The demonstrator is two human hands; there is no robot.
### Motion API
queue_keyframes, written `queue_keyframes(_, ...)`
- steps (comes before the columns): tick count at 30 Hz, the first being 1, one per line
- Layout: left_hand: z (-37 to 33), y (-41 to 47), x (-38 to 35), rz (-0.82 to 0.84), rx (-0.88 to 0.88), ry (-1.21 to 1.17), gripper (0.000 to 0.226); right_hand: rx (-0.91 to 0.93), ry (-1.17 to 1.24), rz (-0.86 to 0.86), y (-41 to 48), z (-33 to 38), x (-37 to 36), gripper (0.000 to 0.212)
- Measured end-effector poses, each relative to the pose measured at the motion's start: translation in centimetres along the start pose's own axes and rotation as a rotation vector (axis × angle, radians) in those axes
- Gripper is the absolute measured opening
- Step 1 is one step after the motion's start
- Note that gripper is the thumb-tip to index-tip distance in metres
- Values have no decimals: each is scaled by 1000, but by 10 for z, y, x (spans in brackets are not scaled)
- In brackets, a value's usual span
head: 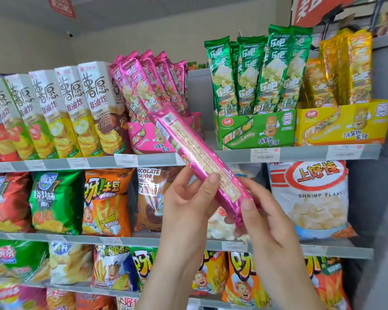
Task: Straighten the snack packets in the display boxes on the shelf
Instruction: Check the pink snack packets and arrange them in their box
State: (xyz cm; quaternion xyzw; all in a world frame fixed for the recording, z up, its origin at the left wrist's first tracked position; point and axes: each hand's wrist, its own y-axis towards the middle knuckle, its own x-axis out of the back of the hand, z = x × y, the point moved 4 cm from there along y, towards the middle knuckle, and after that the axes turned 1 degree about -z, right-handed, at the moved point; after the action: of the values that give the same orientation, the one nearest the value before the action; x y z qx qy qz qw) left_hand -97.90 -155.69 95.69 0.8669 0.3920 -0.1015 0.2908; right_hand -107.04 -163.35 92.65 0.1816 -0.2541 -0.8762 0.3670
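Observation:
I hold a long pink snack packet [202, 159] slanted in front of the shelf, its back side with printed text facing me. My left hand [188, 198] grips its lower half from the left, thumb on top. At the packet's bottom end, my right hand [262, 211] pinches it. The pink display box [148, 139] on the top shelf holds several pink packets [148, 86] leaning left. To the right stand a green display box [255, 130] with upright green packets [255, 70] and a yellow display box [343, 121] with gold packets [343, 68].
White crisp cartons [61, 113] lean at the top shelf's left. The middle shelf holds crisp bags and a white shrimp flake bag [311, 198]. More bags [112, 267] fill the lower shelves. A grey upright panel [385, 153] bounds the shelving on the right.

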Motion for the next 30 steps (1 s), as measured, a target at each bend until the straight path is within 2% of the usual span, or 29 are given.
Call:
queue_keyframes(8, 0, -3, -2, -27, 16, -84, 31, 97, 4, -113, -8, -2, 1, 41)
queue_keyframes(10, -3, -2, -4, -67, -3, -143, 34, 239, -213, -155, -13, 2, -1, 46)
queue_keyframes(12, -6, 0, -7, -126, -17, -211, 28, 435, -481, -170, -20, 5, -6, 47)
queue_keyframes(13, -6, 1, -6, -156, -22, -227, 21, 510, -533, -170, -24, 5, -7, 46)
queue_keyframes(15, -6, 2, -5, -192, -21, -237, 20, 557, -473, -114, -28, 3, -6, 43)
queue_keyframes(18, -3, 4, 0, -181, 42, -326, 27, 417, -264, 20, -28, 6, -8, 31)
queue_keyframes(21, 1, 6, 2, -91, 138, -416, 35, 118, 10, 52, -26, 5, -12, 24)
queue_keyframes(24, 2, 9, 6, -101, 112, -306, 35, -86, 169, 55, -25, -5, -13, 28)
queue_keyframes(27, -12, 19, 14, -176, -21, 39, 25, -77, 170, 3, -26, -7, -12, 38)
queue_keyframes(30, -37, 33, 17, -175, -228, 145, 19, 8, -30, -103, -30, -8, -9, 47)
